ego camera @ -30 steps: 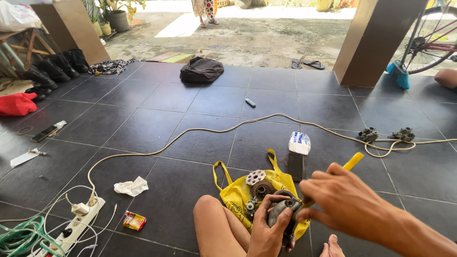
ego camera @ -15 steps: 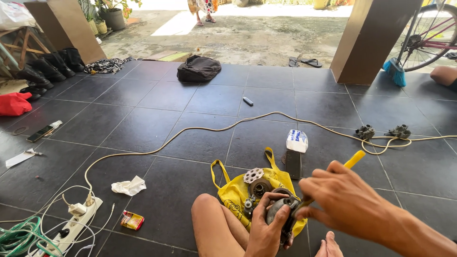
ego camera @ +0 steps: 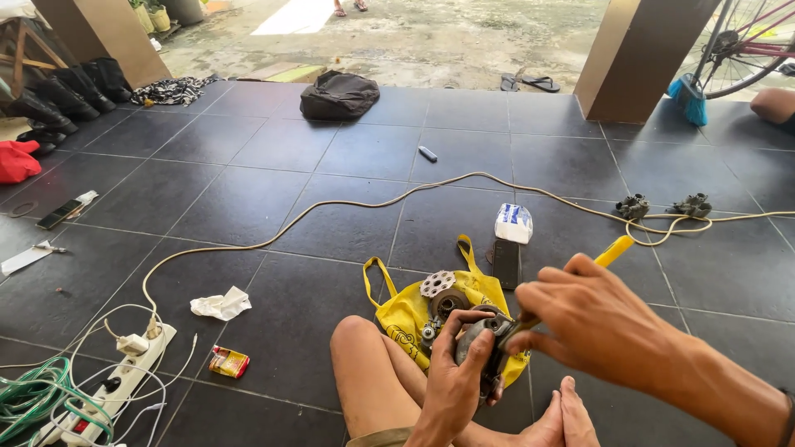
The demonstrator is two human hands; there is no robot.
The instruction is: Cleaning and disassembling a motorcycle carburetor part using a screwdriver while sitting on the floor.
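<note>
While the person sits on the dark tiled floor (ego camera: 248, 207) with a bare knee (ego camera: 364, 356) drawn up, the head view shows the left hand (ego camera: 451, 385) curled around a small grey metal part (ego camera: 483, 348), fingers and thumb closed on its sides, just above the lap. The right hand (ego camera: 592, 319) is closed on a yellow-handled screwdriver (ego camera: 613, 251), whose tip end meets the metal part; the handle sticks out past the knuckles. Directly behind the hands lies a yellow bag (ego camera: 406, 314), spread flat, carrying a toothed round plate (ego camera: 437, 284) and a few dark round pieces (ego camera: 451, 304); the hands cover part of the bag. Just beyond the bag stand a dark phone (ego camera: 507, 263) and a white packet (ego camera: 514, 223), touching or nearly so. A pale cable (ego camera: 348, 209) winds across the floor from a white power strip (ego camera: 116, 389) at the lower left, past the packet, toward two small metal parts (ego camera: 662, 205) on the right. Beside the power strip are a green hose coil (ego camera: 33, 397), a crumpled white paper (ego camera: 222, 304) and a small red and yellow box (ego camera: 228, 362). Farther off lie a black bag (ego camera: 339, 95), black boots (ego camera: 66, 95), a red cloth (ego camera: 16, 160), a pair of sandals (ego camera: 530, 82) and a bicycle wheel (ego camera: 737, 45) by a brown pillar (ego camera: 642, 54).
</note>
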